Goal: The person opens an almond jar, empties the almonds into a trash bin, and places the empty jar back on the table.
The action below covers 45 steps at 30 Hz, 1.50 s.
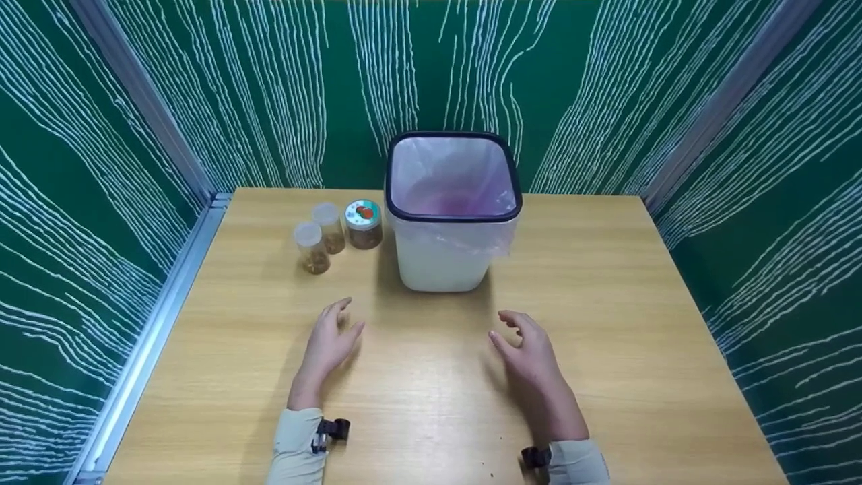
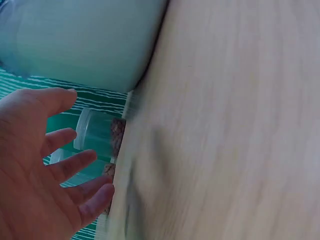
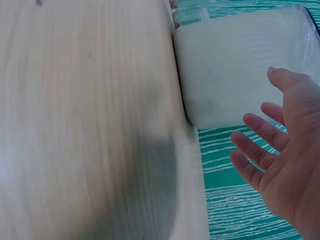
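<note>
A white trash bin [image 1: 441,259] with a black rim and a clear plastic liner stands upright toward the back of the table. To its left are two clear containers with translucent lids, a front one [image 1: 313,249] and a back one [image 1: 330,230], each with brown contents low inside. Beside them sits a wider jar [image 1: 364,225] with a printed lid showing a red picture. My left hand [image 1: 328,345] hovers over the table in front of the containers, fingers relaxed, holding nothing. On the other side, my right hand [image 1: 532,350] hovers before the bin, fingers loosely bent and holding nothing.
The wooden table [image 1: 606,283] carries all these things. Green walls [image 1: 579,81] with white wavy lines rise behind and at both sides, with metal posts at the corners. A few dark specks lie near the table's front.
</note>
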{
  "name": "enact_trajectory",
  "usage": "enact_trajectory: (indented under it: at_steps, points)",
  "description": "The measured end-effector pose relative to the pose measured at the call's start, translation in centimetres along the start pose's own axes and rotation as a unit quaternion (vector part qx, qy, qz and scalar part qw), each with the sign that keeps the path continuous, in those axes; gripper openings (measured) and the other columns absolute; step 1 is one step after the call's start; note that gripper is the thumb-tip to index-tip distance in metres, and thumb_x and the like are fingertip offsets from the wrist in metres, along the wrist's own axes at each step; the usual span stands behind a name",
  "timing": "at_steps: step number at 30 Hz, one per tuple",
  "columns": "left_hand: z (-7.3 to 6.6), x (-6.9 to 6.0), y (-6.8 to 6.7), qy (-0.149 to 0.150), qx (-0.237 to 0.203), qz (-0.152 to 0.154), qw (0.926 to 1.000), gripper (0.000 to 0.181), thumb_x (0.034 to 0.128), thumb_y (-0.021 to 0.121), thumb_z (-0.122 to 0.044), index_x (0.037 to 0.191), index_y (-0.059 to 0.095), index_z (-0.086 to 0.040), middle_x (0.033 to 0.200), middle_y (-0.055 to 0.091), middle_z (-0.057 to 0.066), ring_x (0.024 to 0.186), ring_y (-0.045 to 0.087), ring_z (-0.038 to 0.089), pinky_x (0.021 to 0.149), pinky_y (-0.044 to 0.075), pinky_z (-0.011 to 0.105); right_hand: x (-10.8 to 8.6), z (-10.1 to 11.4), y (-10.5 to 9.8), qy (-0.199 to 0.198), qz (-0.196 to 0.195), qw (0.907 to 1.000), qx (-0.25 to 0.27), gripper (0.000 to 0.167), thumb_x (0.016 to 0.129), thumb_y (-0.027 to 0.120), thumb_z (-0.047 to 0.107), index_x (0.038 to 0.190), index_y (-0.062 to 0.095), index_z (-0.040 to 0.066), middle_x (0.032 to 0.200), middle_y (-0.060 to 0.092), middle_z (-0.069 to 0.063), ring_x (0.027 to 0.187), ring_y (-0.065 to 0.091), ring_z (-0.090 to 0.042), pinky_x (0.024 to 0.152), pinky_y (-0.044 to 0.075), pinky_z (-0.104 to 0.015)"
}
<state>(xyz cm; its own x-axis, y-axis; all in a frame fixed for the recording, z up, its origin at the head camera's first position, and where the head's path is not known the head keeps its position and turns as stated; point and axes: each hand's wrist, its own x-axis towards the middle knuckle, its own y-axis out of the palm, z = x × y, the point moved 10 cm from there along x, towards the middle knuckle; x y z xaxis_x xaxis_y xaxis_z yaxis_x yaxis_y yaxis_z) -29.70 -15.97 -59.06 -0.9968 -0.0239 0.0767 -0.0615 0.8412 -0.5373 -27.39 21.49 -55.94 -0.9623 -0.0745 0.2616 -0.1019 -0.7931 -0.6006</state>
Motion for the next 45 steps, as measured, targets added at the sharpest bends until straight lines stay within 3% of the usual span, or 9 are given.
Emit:
enact_trajectory:
  at_steps: [7,13,16,19,22,27,32,38,45]
  points:
    - [0.2,1.4,-0.9,-0.017,-0.166,-0.008,0.9859,0.047,0.092,0.064,-0.006,0.136,0.049,0.003,0.131,0.049,0.028,0.119,0.049,0.042,0.101,0.041,0.047,0.0,0.8,0.4,0.003,-0.008,0.9995,0.029,0.037,0.088,0.074,0.022,0.121,0.064,0.008,0.113,0.065,-0.011,0.105,0.058,-0.024,0.09,0.047,-0.044]
    - [1.0,2.1,-3.6,-0.05,-0.227,-0.067,0.9704,0.037,0.0908,0.062,0.002,0.126,0.053,0.01,0.12,0.055,0.032,0.107,0.056,0.038,0.092,0.047,0.036,-0.2,1.0,1.5,0.017,0.015,0.999,0.038,0.035,0.089,0.072,0.026,0.12,0.064,0.011,0.115,0.064,-0.009,0.104,0.057,-0.024,0.089,0.048,-0.048]
    - [1.4,2.1,-4.4,-0.07,-0.233,-0.067,0.9675,0.036,0.0915,0.061,0.001,0.125,0.052,0.011,0.118,0.056,0.031,0.107,0.055,0.034,0.091,0.045,0.029,-0.4,0.9,2.3,0.022,0.026,0.9985,0.043,0.034,0.09,0.071,0.025,0.12,0.064,0.01,0.115,0.064,-0.011,0.103,0.058,-0.024,0.089,0.048,-0.047]
    - [2.1,2.1,-4.8,-0.08,-0.223,-0.068,0.9691,0.037,0.0912,0.062,0.001,0.124,0.051,0.013,0.115,0.058,0.028,0.107,0.054,0.032,0.091,0.044,0.028,-0.4,1.0,2.8,0.02,0.036,0.9982,0.044,0.034,0.09,0.07,0.023,0.119,0.064,0.008,0.114,0.064,-0.013,0.102,0.058,-0.024,0.089,0.048,-0.047]
    - [3.6,3.3,-4.7,-0.072,-0.223,-0.089,0.9681,0.037,0.0901,0.063,0.001,0.123,0.051,0.014,0.111,0.059,0.027,0.105,0.055,0.032,0.093,0.043,0.03,0.0,1.2,3.2,0.019,0.044,0.9974,0.053,0.032,0.09,0.071,0.022,0.118,0.064,0.008,0.113,0.064,-0.015,0.101,0.058,-0.024,0.088,0.048,-0.047]
    - [4.4,5.4,-5.6,-0.073,-0.217,-0.119,0.9662,0.039,0.089,0.062,0.003,0.124,0.049,0.013,0.117,0.055,0.029,0.109,0.054,0.037,0.098,0.043,0.039,0.6,1.8,4.5,0.026,0.06,0.9946,0.081,0.031,0.09,0.071,0.019,0.119,0.064,0.008,0.113,0.064,-0.016,0.101,0.058,-0.027,0.088,0.049,-0.047]
    - [5.1,7.1,-7.0,-0.106,-0.191,-0.141,0.9656,0.048,0.088,0.065,-0.003,0.131,0.045,0.009,0.129,0.049,0.027,0.118,0.048,0.039,0.101,0.04,0.044,0.9,2.4,6.5,0.023,0.086,0.9913,0.097,0.036,0.09,0.071,0.02,0.121,0.062,0.002,0.114,0.063,-0.015,0.101,0.058,-0.028,0.087,0.05,-0.045]
    - [6.6,8.7,-8.2,-0.157,-0.115,-0.175,0.9651,0.064,0.0866,0.072,-0.021,0.139,0.04,-0.003,0.141,0.043,0.016,0.131,0.039,0.033,0.109,0.031,0.043,1.4,3.3,7.6,-0.004,0.086,0.9897,0.114,0.034,0.09,0.071,0.015,0.119,0.062,-0.001,0.111,0.064,-0.018,0.098,0.06,-0.028,0.085,0.051,-0.046]
    - [8.3,10.2,-8.1,-0.16,-0.082,-0.186,0.966,0.082,0.0819,0.078,-0.026,0.147,0.031,-0.008,0.146,0.038,0.015,0.135,0.035,0.032,0.111,0.029,0.043,1.3,3.6,9.2,-0.006,0.116,0.9846,0.131,0.034,0.092,0.068,0.019,0.118,0.063,-0.002,0.11,0.064,-0.018,0.094,0.061,-0.025,0.083,0.053,-0.041]
